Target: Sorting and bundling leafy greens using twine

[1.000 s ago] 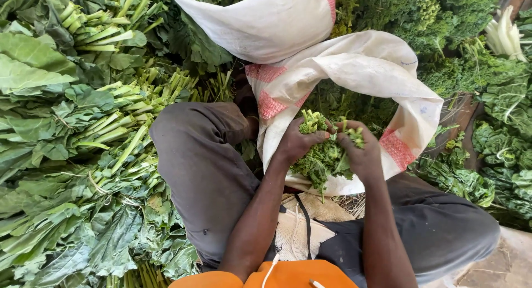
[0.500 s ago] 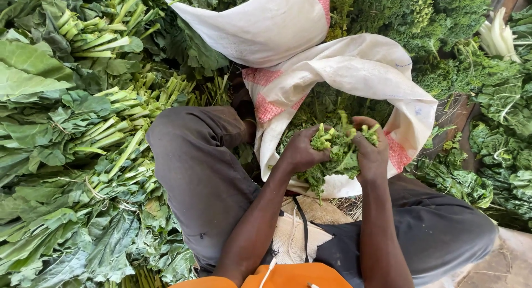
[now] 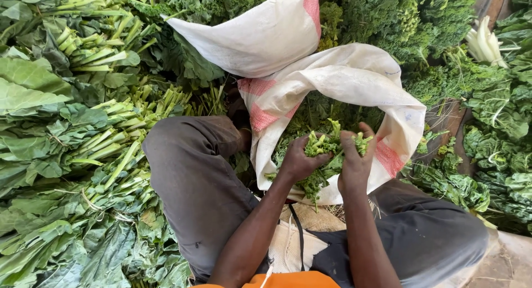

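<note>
- Against the frame half a second earlier, the bundle of curly greens (image 3: 332, 146) sat a little higher in the sack's mouth, and the right hand's fingers had come further over its top.
- The left hand (image 3: 299, 160) was closed around the bundle's stems from the left side, fingers curled under and gripping them.
- The right hand (image 3: 354, 157) clasped the same bundle from the right, fingers bent over the leaf tips and pressed against them.
- The bundle was held between both hands, just above the opening of the white woven sack (image 3: 354, 83) with red stripes.
- The sack lay open between the person's knees, more dark leafy greens (image 3: 316, 119) showing inside it.
- A second, filled white sack (image 3: 260, 36) lay just behind it.
- The person sat in dark grey trousers (image 3: 194, 177), hemmed in by produce: stacked broad-leaf bunches (image 3: 72, 155) with pale stalks on the left, curly kale (image 3: 404, 22) at the back, more leaves (image 3: 493, 133) on the right.
</note>
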